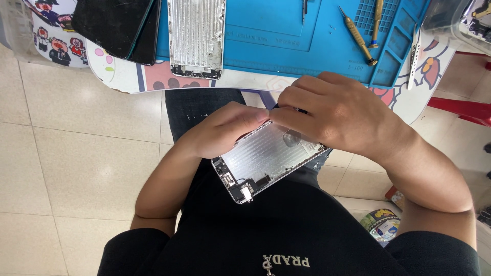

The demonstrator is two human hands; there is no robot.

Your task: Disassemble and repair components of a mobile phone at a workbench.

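left hand (225, 130): gripping the stripped phone shell (266, 161) over the lap, thumb on its top edge
right hand (332, 115): fingers pinched at the shell's upper corner, can't tell what's in them
step: looks like working a part loose up there
next: steady grip, gentle pull
bench: blue mat (271, 30), two screwdrivers (358, 36)

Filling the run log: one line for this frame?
left hand: holds phone housing | right hand: grips its top edge | blue mat: spare housing, screwdrivers
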